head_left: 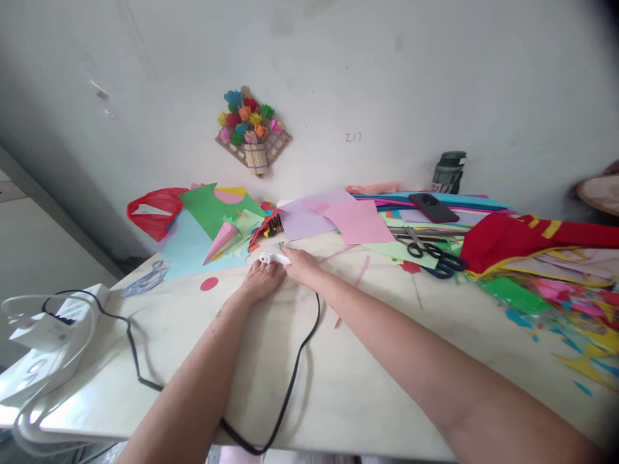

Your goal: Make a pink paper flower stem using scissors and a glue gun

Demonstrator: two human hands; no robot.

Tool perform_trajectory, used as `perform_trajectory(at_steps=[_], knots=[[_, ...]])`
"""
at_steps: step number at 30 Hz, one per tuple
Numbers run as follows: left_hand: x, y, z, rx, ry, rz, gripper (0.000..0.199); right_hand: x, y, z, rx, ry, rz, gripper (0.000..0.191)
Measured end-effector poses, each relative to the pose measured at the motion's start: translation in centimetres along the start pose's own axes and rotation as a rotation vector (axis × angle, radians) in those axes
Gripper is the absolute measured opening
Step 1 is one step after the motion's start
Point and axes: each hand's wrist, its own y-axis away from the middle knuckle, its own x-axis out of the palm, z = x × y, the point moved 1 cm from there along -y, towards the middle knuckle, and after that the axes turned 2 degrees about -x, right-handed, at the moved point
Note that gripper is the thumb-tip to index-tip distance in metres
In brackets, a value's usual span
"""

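Note:
My right hand (298,264) is wrapped round a white corded tool (275,254) that looks like a glue gun, its body pointing left. Just below and left of it, my left hand (264,279) lies low on the table with its fingers close beside the tool; what is under those fingers is hidden. A black cord (297,361) loops down from near my right hand. To the left lie a red paper circle (209,284) and a pink paper cone (222,241). Pink strips (361,270) lie to the right.
A white power strip (53,348) with cables sits at the left edge. Coloured sheets (365,222) line the back, with scissors (425,248), a phone (434,208) and a bottle (448,173) on the right. Red cloth (503,241) and paper scraps (556,316) lie far right.

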Motion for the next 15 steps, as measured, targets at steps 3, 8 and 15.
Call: perform_trajectory(at_steps=[3,8,15], knots=[[0.1,0.0,0.2,0.029,0.004,0.002,0.049,0.0,-0.5,0.2,0.005,-0.015,-0.005,0.045],[0.3,0.1,0.3,0.065,0.016,-0.033,0.048,-1.0,-1.8,1.7,0.022,-0.037,-0.01,0.044],[0.4,0.5,0.6,0.191,-0.004,-0.021,0.046,-1.3,-3.5,5.1,0.05,0.004,0.119,0.032]])
